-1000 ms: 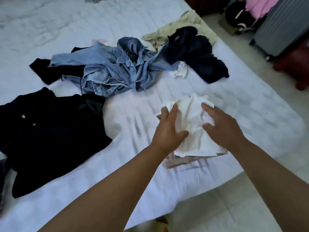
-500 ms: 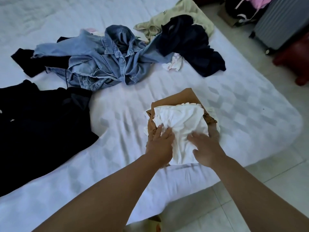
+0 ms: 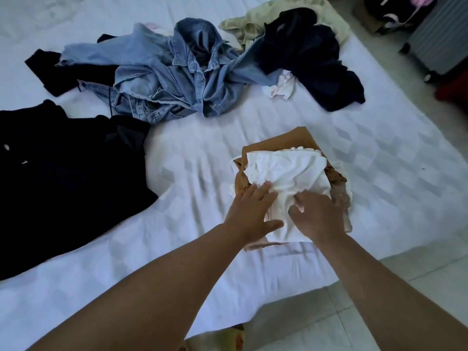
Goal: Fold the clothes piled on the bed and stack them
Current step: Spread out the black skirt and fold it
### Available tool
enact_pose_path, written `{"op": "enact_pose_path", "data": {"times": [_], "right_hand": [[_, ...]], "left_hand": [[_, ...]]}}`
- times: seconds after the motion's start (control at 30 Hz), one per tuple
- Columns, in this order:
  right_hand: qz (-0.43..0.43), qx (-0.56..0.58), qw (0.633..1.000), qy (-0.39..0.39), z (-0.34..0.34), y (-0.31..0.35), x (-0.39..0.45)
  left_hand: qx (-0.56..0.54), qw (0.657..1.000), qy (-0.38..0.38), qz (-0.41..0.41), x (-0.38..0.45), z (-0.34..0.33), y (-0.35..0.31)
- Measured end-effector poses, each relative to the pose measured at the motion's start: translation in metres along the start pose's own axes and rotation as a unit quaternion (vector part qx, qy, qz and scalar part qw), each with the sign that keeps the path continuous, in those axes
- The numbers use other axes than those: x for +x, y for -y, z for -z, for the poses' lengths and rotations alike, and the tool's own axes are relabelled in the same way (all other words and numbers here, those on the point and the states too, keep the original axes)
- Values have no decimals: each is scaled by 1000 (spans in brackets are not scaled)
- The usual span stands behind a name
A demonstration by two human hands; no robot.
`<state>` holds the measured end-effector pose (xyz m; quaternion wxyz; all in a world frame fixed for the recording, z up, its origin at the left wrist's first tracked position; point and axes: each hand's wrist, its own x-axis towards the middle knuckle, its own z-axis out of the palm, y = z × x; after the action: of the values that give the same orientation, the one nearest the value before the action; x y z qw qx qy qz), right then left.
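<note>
A folded white garment (image 3: 288,173) lies on top of a folded tan garment (image 3: 286,139) near the bed's front right edge. My left hand (image 3: 253,214) lies flat on the white garment's near left side, fingers straight. My right hand (image 3: 319,216) presses on its near right part, fingers bent down into the cloth. Unfolded clothes lie farther back: a blue denim shirt (image 3: 177,74), a dark navy garment (image 3: 309,59), a pale green garment (image 3: 253,24) and a small white piece (image 3: 281,86). A big black garment (image 3: 63,178) spreads at the left.
The white bed sheet (image 3: 190,160) covers the mattress; its corner ends at the right over a tiled floor (image 3: 379,312). A grey ribbed suitcase (image 3: 440,41) and a red object (image 3: 453,89) stand on the floor at the far right.
Both hands slid toward me over the white garment, from its far part to its near edge. The tan garment beneath came into view behind it.
</note>
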<state>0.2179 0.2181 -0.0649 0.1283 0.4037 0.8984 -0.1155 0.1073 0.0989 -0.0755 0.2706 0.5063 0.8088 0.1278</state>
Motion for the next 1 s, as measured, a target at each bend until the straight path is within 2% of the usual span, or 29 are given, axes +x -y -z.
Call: {"op": "enact_pose_path", "data": {"times": [0.07,0.17,0.37,0.47,0.57,0.77,0.93,1.0], "right_hand": [[6,41,997,-68,11,21,-6],[61,70,993,-72,20,62,-9],[148,85,985,4,2,167,-15],[185,69,979,55,-14,220,-24],[220,67,970,74,-36,269,-30],[233,48,964,115,-79,322,-39],[215,56,968,115,-100,332,-42],[208,62,968,123,-104,332,-42]], "left_hand": [[-64,995,-73,-14,-14,12,9],[-74,989,-110,60,-41,29,40],[-75,955,-69,277,-115,41,158],[-71,932,-53,351,-156,47,213],[-5,908,-42,416,-187,48,259],[89,894,-18,439,-212,41,326],[59,898,52,433,-201,39,350],[83,907,39,412,-197,38,359]]}}
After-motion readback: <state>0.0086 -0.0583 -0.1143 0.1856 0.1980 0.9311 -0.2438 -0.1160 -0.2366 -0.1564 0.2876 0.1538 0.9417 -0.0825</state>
